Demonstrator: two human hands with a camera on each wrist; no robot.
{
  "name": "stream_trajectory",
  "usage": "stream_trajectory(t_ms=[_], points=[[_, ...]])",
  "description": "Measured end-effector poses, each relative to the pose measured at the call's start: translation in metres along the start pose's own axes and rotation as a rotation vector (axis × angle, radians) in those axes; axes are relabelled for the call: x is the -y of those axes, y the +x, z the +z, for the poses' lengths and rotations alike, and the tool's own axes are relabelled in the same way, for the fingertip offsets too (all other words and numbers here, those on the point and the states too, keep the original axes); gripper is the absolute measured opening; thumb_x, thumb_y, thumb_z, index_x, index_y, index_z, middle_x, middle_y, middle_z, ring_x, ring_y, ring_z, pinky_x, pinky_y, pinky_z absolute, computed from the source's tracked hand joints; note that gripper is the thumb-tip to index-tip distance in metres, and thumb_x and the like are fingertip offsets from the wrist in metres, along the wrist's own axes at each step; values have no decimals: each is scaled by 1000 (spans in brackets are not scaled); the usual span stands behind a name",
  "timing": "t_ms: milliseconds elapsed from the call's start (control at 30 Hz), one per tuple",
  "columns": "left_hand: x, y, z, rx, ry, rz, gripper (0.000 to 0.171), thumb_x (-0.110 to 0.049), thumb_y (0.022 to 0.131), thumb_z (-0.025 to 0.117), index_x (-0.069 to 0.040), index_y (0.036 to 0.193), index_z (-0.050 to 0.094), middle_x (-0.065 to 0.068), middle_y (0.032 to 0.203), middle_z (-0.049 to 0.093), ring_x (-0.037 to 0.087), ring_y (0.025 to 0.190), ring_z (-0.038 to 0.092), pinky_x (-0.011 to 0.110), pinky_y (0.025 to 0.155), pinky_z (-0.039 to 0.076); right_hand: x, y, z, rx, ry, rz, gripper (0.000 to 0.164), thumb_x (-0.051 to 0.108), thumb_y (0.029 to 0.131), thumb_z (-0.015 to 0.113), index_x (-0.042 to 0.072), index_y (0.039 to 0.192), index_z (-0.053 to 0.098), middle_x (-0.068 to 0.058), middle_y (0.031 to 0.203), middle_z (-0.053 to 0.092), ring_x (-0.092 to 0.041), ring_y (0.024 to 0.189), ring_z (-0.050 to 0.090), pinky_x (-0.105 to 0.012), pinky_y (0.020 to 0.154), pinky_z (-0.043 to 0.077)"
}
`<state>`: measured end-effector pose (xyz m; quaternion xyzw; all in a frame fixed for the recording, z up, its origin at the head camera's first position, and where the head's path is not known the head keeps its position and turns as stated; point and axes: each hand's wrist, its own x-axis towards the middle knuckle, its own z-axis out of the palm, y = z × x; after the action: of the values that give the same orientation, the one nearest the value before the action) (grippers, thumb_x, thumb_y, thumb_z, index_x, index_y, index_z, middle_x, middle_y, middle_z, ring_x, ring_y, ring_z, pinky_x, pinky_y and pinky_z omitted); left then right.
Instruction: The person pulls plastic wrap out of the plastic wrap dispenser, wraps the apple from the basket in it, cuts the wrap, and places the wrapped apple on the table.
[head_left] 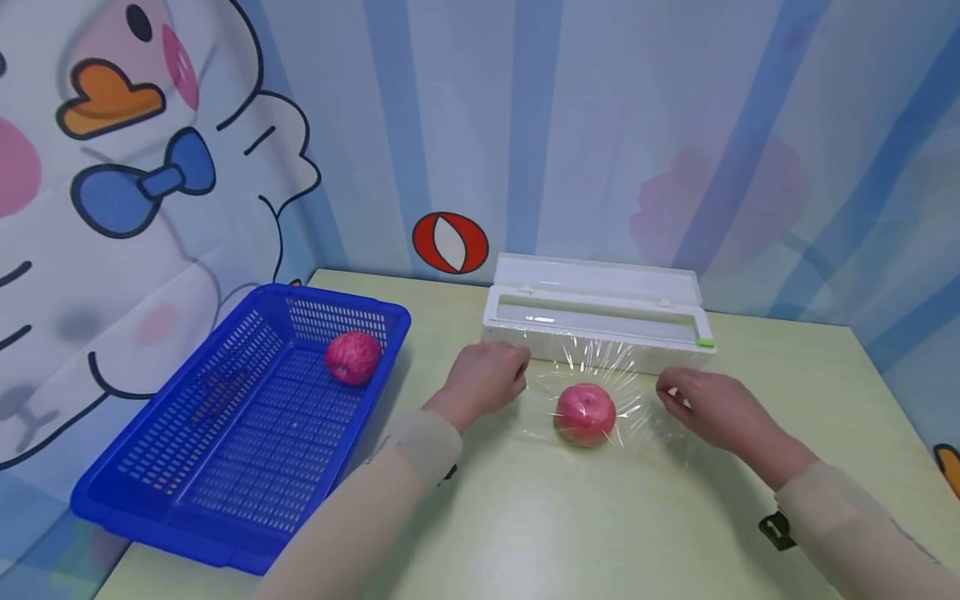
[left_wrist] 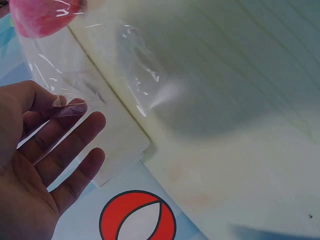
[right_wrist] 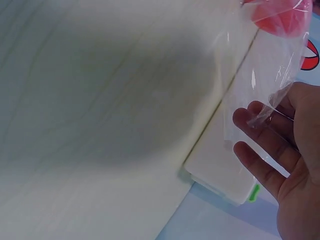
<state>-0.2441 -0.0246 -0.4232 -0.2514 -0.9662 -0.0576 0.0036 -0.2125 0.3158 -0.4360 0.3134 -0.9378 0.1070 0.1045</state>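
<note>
A red apple sits on the table in front of the white cling film dispenser, whose lid stands raised at the back. Clear cling film spreads about the apple, with creases running outward from it; glints cross the fruit in the left wrist view. On the film's left side my left hand pinches its edge between thumb and index finger, the other fingers spread in the left wrist view. My right hand pinches the film on the opposite side. Both hands are apart from the apple.
To the left stands a blue plastic basket with one red apple inside, near its far right corner. A green slider sits at the dispenser's right end. Behind the table hangs a printed cloth with cartoon figures.
</note>
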Motion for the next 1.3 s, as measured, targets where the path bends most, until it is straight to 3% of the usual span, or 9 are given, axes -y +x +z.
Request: stream_trajectory(t_ms=[133,267,433,600,767,967,1300], points=[[1,1,6,-8,5,0,6,-20,104,65,-16,103,70,-1,87,69,16,79,63,33,71,56,-3,-1,5,-15,0,-16,16,-1,88,77,11,92,67,5,80,63,-15,70,63,-42,65,58],[-5,-3,6,-71,47,-1,19,-22,105,66,-17,123,70,2,108,73,19,98,69,37,86,59,-4,-3,5,-12,-2,-4,16,0,88,79,10,95,68,1,84,67,-19,74,68,-45,69,60],[-26,-12,-3,-164,69,98,33,-29,104,70,-20,135,68,1,130,70,18,121,65,33,102,56,2,-3,-3,-77,-31,-9,25,3,86,85,5,108,72,-13,103,74,-34,94,73,-55,82,62],[-46,-19,-2,-94,-9,227,44,-37,102,73,-21,142,67,-1,137,68,16,126,63,29,107,53,25,4,-5,-180,-43,-145,40,6,79,91,5,114,73,-13,110,75,-35,102,72,-56,86,62],[-54,-22,8,-35,-59,234,58,-42,99,76,-22,151,61,-2,148,63,17,137,58,33,111,51,49,7,6,-179,-6,-211,50,10,80,91,5,126,73,-11,118,75,-34,109,71,-55,91,61],[-55,-21,18,-13,-93,222,74,-45,93,83,-22,157,54,-1,155,58,19,142,54,38,110,54,57,4,19,-113,5,-154,57,19,87,88,4,139,68,-13,127,73,-36,115,70,-57,96,59],[-55,-19,26,22,-200,166,80,-47,91,85,-23,160,51,-1,157,55,20,143,53,40,110,53,61,0,23,-16,94,-28,62,22,94,83,3,149,60,-20,141,67,-43,123,67,-60,98,58]])
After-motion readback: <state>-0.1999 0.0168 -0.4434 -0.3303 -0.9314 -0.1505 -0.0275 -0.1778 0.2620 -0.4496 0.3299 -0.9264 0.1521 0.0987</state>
